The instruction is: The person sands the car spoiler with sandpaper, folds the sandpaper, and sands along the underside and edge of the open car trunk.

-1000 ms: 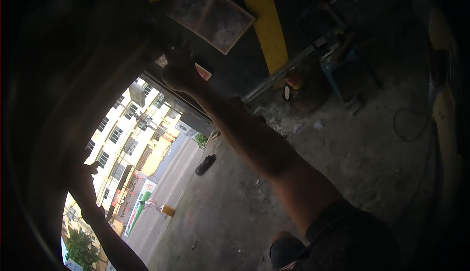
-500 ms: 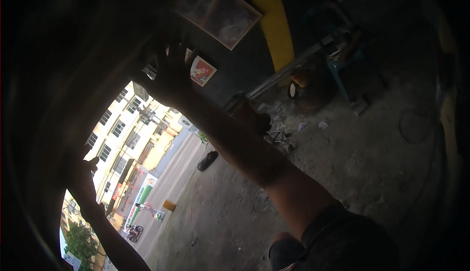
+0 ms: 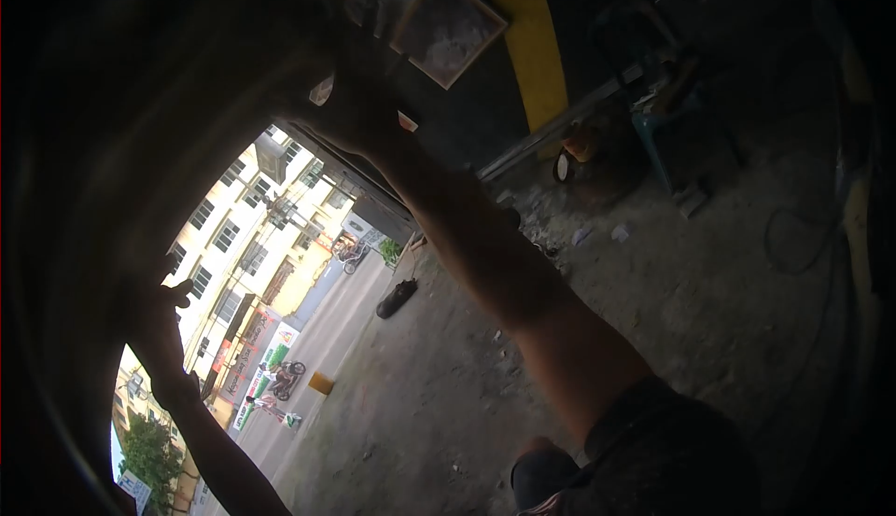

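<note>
A large dark surface (image 3: 121, 152) fills the upper left; its kind is lost in shadow. My right hand (image 3: 353, 110) is raised against its edge, a dark silhouette with the fingers stretched apart and nothing visible in them. Behind those fingers is a framed panel with two pictures (image 3: 448, 35) on the wall. Lower at the left, my left hand (image 3: 166, 334) is up at the same dark surface. Its thumb sticks out against the bright street, while the other fingers merge into the dark. Whether either hand presses on the surface is hard to see.
A blue-green chair (image 3: 653, 143) stands at the right beside an orange object (image 3: 581, 143). A black shoe-like object (image 3: 397, 299) and a yellow block (image 3: 321, 383) lie on the rough floor (image 3: 420, 404). Outside are a street, a motorcycle (image 3: 285, 381) and a walking person (image 3: 271, 411).
My right hand has shifted up and slightly right, now covering most of the small red picture. My left hand has barely moved. Outside, a motorcycle and a walking person have changed position.
</note>
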A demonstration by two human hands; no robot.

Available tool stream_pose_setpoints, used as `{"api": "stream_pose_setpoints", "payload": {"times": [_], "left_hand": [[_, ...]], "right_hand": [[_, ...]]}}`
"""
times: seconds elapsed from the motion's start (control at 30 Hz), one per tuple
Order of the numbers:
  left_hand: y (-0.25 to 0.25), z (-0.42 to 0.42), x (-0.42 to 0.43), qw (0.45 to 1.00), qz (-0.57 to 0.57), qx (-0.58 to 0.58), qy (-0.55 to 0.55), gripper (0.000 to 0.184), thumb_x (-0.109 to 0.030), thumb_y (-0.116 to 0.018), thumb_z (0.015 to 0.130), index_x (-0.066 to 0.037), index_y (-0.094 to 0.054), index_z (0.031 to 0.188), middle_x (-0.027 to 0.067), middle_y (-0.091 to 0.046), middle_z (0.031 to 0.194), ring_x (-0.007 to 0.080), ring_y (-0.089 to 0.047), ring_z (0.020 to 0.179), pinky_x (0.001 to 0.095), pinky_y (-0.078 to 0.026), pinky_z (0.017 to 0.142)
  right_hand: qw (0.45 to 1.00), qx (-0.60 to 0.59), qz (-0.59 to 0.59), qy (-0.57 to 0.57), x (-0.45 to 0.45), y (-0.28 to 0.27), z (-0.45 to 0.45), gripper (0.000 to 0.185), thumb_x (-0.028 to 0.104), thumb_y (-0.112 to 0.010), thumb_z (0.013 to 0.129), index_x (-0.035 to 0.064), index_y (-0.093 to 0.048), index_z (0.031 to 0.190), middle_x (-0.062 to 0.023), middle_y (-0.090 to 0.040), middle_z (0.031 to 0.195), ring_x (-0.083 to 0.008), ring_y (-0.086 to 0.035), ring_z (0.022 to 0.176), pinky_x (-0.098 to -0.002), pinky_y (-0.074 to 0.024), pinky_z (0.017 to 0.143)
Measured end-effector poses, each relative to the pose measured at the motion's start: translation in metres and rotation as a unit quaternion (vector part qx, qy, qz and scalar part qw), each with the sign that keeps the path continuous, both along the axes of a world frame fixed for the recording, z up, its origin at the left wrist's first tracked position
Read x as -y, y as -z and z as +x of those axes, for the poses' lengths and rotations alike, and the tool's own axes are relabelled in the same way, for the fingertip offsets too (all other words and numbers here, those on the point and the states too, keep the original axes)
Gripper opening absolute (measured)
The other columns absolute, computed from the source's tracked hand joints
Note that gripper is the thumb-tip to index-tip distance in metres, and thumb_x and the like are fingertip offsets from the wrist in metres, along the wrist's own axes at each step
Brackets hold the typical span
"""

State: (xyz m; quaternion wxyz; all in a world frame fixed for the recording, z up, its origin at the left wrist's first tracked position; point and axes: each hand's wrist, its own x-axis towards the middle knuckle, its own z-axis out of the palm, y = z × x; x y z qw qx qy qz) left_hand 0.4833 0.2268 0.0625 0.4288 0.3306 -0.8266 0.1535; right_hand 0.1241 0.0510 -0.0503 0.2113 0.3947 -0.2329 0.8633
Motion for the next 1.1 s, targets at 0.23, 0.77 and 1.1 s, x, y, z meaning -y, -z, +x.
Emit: {"api": "stream_pose_setpoints", "payload": {"times": [0.23, 0.77, 1.1], "left_hand": [[-0.008, 0.011, 0.011, 0.999, 0.018, 0.015, 0.049, 0.038, -0.032, -0.052, 0.101, -0.004, -0.066, 0.122, 0.0149, -0.067, 0.122, 0.0279, -0.058, 0.122, 0.0534, -0.051, 0.096], [0.019, -0.039, 0.007, 0.995, -0.044, -0.057, 0.074, 0.041, -0.001, -0.060, 0.089, 0.006, -0.054, 0.130, 0.0203, -0.071, 0.101, 0.0228, -0.071, 0.091, 0.0347, -0.058, 0.066], [0.022, -0.041, 0.007, 0.991, -0.068, -0.078, 0.089, 0.036, -0.003, -0.058, 0.090, 0.006, -0.056, 0.126, 0.0205, -0.071, 0.104, 0.0240, -0.072, 0.085, 0.0352, -0.059, 0.070]], "right_hand": [[0.992, -0.099, 0.025, -0.071, -0.011, -0.003, -0.043, 0.092, 0.056, -0.079, 0.075, 0.0123, -0.041, 0.146, -0.0172, -0.026, 0.160, -0.0415, -0.004, 0.152, -0.0575, -0.0149, 0.120], [0.998, -0.005, -0.011, 0.065, 0.030, -0.026, -0.026, 0.113, 0.059, -0.083, 0.069, 0.0084, -0.030, 0.154, -0.0216, -0.028, 0.158, -0.0417, -0.022, 0.147, -0.0560, -0.0171, 0.120], [0.998, -0.042, 0.020, 0.032, 0.018, -0.030, -0.035, 0.109, 0.059, -0.079, 0.074, 0.0070, -0.027, 0.155, -0.0215, -0.030, 0.156, -0.0409, -0.028, 0.145, -0.0556, -0.0194, 0.119]]}}
